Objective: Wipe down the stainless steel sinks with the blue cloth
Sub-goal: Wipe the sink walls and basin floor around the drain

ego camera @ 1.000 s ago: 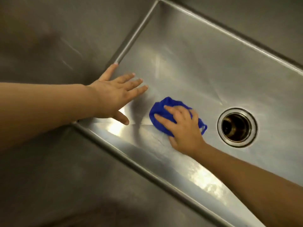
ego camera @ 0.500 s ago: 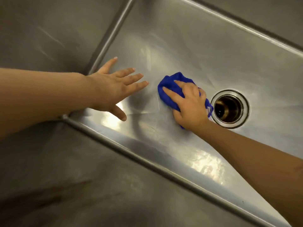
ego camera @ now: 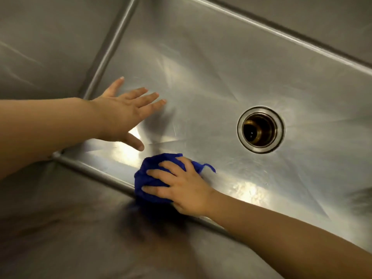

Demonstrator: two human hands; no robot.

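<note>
The right hand (ego camera: 182, 188), just below the middle of the frame, has its fingers spread and curled over the bunched blue cloth (ego camera: 149, 178), pressing it down where the floor of the sink (ego camera: 201, 67) meets the wall in the lower part of the frame. The left hand (ego camera: 124, 115), at centre left, is open with straight, splayed fingers and holds nothing. It lies over the sink floor with a shadow under it, and I cannot tell whether the palm rests on the steel.

The risks I see are these:

- **Missed seam:** The cloth is a tight wad, so little of it touches the metal, and a pass along the seam (ego camera: 100, 170) could leave the very crease unwiped.
- **Dragging strip:** A loose strip (ego camera: 209, 168) trails from the cloth toward the right. On a stroke toward the drain (ego camera: 260, 129), at centre right, it could drag into the open hole.
- **Slipping hand:** Bright glare patches lie beside both hands. If the steel there is wet, a leaning left hand could slide.
- **Fingerprints:** The bare left hand would also print fingermarks on steel that is meant to come out clean.
</note>
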